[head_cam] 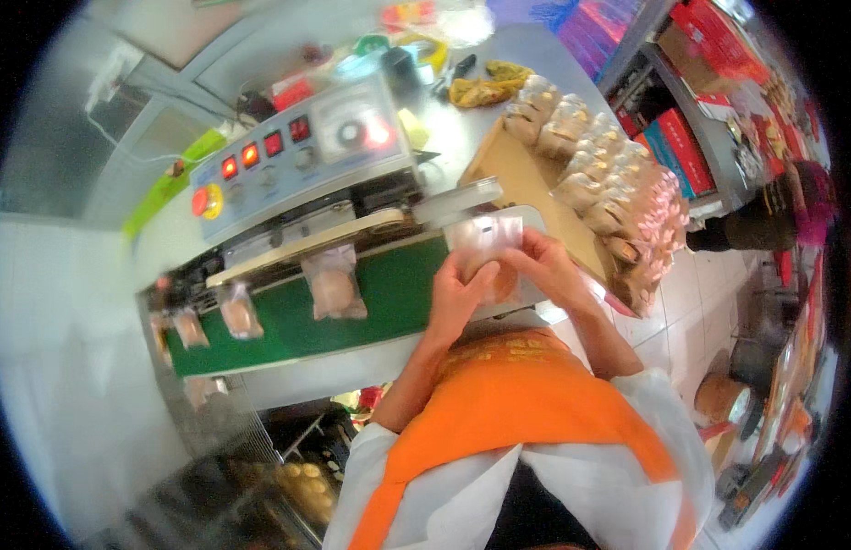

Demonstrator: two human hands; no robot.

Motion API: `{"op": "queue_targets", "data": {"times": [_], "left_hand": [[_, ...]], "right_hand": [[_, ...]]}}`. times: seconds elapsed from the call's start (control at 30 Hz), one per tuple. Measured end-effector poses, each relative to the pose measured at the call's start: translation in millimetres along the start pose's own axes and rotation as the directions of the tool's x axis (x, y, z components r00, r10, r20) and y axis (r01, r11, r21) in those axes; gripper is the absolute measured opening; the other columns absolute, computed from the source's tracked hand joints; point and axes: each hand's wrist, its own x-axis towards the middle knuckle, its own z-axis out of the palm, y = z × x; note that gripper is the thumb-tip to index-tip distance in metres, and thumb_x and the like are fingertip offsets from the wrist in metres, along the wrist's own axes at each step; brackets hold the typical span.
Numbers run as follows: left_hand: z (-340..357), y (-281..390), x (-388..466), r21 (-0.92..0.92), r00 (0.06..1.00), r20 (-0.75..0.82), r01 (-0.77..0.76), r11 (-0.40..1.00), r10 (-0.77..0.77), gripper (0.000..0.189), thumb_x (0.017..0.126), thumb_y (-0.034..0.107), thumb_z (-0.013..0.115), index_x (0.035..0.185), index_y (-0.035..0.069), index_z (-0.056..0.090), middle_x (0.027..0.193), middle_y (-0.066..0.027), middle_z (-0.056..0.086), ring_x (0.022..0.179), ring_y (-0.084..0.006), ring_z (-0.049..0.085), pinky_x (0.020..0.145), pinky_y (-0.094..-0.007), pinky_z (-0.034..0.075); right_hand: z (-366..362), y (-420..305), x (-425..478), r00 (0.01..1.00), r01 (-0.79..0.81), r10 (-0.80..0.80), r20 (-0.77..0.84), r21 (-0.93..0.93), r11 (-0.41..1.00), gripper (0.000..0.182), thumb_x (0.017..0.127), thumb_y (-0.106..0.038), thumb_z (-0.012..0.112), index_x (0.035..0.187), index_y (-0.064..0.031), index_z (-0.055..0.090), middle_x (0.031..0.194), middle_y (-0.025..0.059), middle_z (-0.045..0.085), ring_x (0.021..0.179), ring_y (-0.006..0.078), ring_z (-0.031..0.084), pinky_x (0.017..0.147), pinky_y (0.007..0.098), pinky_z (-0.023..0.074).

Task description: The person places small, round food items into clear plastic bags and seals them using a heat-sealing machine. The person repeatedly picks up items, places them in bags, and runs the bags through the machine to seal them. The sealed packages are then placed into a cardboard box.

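Between them, my left hand (459, 292) and my right hand (552, 268) hold a clear plastic bag (486, 237) with a round, brownish item inside, at the right end of a band sealer (295, 158). Its top edge lies just below the sealer's metal feed guide (459, 201). Further left on the green conveyor belt (404, 289), a bagged round item (334, 289) hangs from the sealing band, with smaller-looking bagged ones (240, 313) beyond it. Right of my hands stands a cardboard box (521, 179) holding many bagged items (583, 158).
Yellow cloth or gloves (490, 86) and rolls of tape (429, 51) lie behind the box on the metal table. At lower left is a rack with a tray of round, pale items (305, 485). Shelves with red boxes (717, 41) stand at right, near a person's dark-clothed part (748, 220).
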Motion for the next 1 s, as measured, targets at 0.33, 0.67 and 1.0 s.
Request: {"op": "queue_targets", "data": {"times": [0.33,0.67,1.0], "left_hand": [[-50,-28,36,-0.186,0.927,-0.319,0.144,0.972,-0.199,0.025,0.075,0.021,0.066,0.089,0.001,0.058,0.082,-0.0027,0.059,0.072,-0.0084,0.053,0.063,-0.0233,0.043],[-89,-41,32,-0.249,0.895,-0.421,0.042,0.968,-0.147,0.023,0.076,0.02,0.064,0.087,0.001,0.058,0.076,0.0004,0.057,0.066,-0.0074,0.048,0.058,-0.0219,0.039],[-71,-25,-26,0.469,0.653,-0.549,-0.276,0.839,0.522,0.035,0.081,0.002,0.05,0.114,-0.001,0.041,0.117,-0.0125,0.045,0.107,-0.0211,0.044,0.092,-0.0319,0.034]], "right_hand": [[54,25,55,0.973,-0.222,0.22,-0.071,-0.033,0.974,0.026,0.084,-0.027,0.051,0.073,-0.0046,0.057,0.058,-0.0052,0.045,0.051,0.0041,0.038,0.046,0.0205,0.0296],[49,29,39,0.958,-0.282,0.285,0.014,0.193,0.94,0.025,0.088,-0.023,0.046,0.085,-0.0021,0.058,0.076,0.0022,0.057,0.068,0.0099,0.054,0.06,0.0219,0.0448],[-139,-3,-81,0.727,-0.131,-0.148,-0.671,-0.347,0.929,0.024,0.086,-0.021,0.048,0.091,-0.0006,0.061,0.078,0.0022,0.059,0.07,0.0076,0.053,0.066,0.0217,0.0432]]}}
